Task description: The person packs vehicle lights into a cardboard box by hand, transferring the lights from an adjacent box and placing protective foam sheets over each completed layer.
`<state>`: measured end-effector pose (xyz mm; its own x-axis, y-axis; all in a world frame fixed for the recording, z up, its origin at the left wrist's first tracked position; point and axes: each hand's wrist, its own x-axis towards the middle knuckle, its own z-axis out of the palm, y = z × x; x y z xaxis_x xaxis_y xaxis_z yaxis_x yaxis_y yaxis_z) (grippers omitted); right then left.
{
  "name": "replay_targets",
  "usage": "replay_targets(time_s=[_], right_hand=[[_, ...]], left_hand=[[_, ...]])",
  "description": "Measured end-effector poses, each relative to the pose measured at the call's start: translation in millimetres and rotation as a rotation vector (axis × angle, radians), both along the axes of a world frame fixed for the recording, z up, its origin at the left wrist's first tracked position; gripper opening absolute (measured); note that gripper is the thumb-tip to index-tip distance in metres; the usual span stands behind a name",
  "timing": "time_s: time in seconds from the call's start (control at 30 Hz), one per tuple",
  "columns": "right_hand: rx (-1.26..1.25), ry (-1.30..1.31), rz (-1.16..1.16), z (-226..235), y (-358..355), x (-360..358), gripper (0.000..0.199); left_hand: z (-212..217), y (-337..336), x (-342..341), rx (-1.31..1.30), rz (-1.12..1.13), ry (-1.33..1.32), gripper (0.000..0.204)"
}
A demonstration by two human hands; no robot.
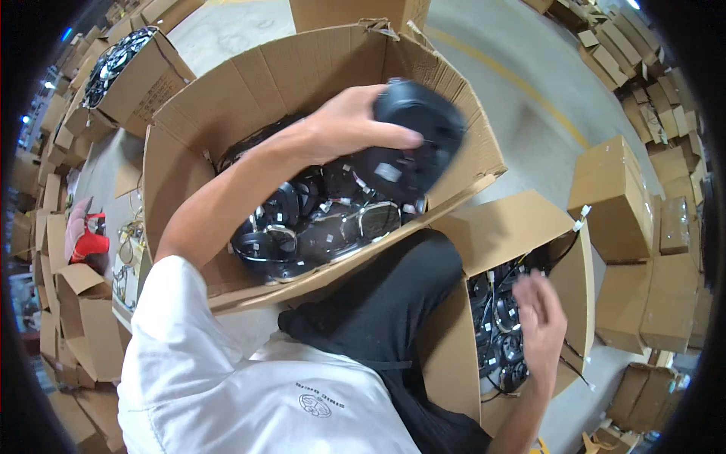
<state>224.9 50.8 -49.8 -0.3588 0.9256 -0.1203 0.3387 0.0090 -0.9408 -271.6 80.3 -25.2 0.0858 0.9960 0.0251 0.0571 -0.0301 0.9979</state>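
My left hand (352, 125) grips a black rounded plastic unit (420, 140) by its edge, thumb across its face. The unit is slightly blurred, carries a white label and is held above the large cardboard box (257, 79). In that box lie several glossy black units (333, 231), some with pale rims, among small white connectors. My right hand (541, 318) hovers over the smaller open box (446, 356) at the right, its fingers stretched out and a little blurred, holding nothing visible. Black units with cables (503, 325) fill that box, partly hidden by the hand.
Raised flaps (507, 231) of the smaller box stand beside my bent knee (431, 261). Closed cartons (612, 197) are stacked at the right. Another filled box (140, 79) stands far left. A yellow line (522, 79) crosses the grey floor.
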Motion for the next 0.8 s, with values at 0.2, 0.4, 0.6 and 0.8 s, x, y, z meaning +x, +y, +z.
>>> replay_targets(time_s=[0.2,0.4,0.6,0.8], right_hand=[[0.097,0.532,-0.072,41,50,-131,0.076],[0.057,0.75,-0.386,35,25,-20,0.074],[0.222,0.752,-0.775,38,-57,92,0.062],[0.195,0.637,-0.846,4,-78,134,0.058]], left_hand=[[35,55,110,0.276,-0.325,-0.043,0.061],[-222,172,-25,0.197,0.352,0.565,0.043],[-414,200,-112,0.089,0.1,1.086,0.076],[-446,190,-122,-0.293,-0.026,0.855,0.126]])
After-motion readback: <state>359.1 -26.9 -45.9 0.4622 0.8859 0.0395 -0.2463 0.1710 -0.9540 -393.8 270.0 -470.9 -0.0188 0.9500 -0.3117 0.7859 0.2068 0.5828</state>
